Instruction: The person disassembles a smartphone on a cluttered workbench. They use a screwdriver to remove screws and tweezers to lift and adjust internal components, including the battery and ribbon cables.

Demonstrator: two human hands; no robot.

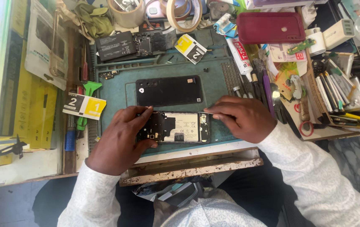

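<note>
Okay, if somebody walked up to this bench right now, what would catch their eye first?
Probably the opened phone at the middle of the green work mat, its insides bare, steadied by the left hand while the right hand brings a thin tool to its top right corner. Just above it lies a black back cover. A dark red phone case stands out amid the clutter at the upper right.

Long white sleeves with fine pale pattern, reaching wrists of left hand (119, 141) and right hand (243, 117); hands bare, no rings.
</note>
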